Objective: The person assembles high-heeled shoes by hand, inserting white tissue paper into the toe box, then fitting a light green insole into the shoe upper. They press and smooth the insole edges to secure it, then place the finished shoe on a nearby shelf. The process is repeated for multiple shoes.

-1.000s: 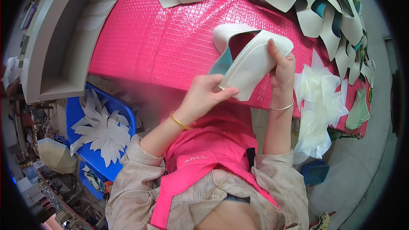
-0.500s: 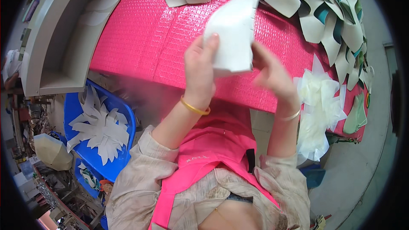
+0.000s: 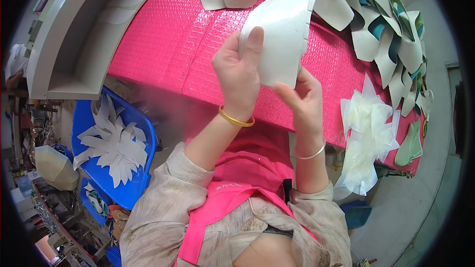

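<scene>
Shoe upper (image 3: 282, 37): right fingers (image 3: 289, 96) now at lower corner, earlier beside edge.

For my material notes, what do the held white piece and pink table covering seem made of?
White piece: perhaps leather or imitation leather, smooth; its face shows a soft sheen. Pink table covering: probably plastic sheeting, glossy and textured; bright highlights follow its pattern.

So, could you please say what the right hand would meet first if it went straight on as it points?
Probably the white shoe part, at its lower edge; depth is unclear, so the right hand may be touching it.
</scene>
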The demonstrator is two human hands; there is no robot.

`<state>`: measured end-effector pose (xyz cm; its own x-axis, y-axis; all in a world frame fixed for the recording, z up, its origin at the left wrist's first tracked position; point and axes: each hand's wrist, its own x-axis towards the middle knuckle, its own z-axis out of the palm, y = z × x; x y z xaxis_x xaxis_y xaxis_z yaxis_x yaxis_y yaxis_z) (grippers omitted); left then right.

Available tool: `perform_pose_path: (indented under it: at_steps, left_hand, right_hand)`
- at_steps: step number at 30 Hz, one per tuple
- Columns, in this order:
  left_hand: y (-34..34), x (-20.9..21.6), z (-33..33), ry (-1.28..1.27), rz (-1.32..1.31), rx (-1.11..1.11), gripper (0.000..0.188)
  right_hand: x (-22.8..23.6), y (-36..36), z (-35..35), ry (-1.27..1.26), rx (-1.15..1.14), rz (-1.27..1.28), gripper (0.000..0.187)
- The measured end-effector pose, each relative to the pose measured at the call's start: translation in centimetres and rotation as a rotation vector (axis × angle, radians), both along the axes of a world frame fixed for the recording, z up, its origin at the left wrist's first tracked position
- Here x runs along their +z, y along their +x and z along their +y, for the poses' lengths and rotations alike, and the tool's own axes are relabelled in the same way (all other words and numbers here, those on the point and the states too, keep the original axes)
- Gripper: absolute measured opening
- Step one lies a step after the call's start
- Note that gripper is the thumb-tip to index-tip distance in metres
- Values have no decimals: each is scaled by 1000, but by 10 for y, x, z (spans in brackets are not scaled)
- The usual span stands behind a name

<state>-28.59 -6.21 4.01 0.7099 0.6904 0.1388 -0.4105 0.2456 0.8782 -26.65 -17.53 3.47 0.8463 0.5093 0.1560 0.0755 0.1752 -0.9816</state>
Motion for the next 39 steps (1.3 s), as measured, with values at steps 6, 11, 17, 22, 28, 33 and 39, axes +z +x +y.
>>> perform_pose_path:
  at_steps: [6,11,17,22,28,33,39]
  left_hand:
    - [2,0,6,-343,59,-167,26]
    - [2,-3,8,-79,-86,-71,23]
    - [-38,-29,-11,185,188,-497,18]
    - [-42,-41,-31,363,220,-458,17]
    - [-41,-47,-57,613,137,-245,15]
    - [-46,-52,-60,264,215,-416,17]
    - [-41,-44,-39,185,269,-514,38]
  right_hand:
    - [-18,-18,-5,93,-20,81,23]
    - [-11,-10,1,194,-103,128,22]
    - [-23,9,-15,289,-320,310,27]
    - [-34,13,-31,120,-274,174,30]
    - [-23,20,-23,-109,-389,72,47]
    - [-25,33,-20,32,-317,365,58]
    - [-45,44,-34,494,-214,518,48]
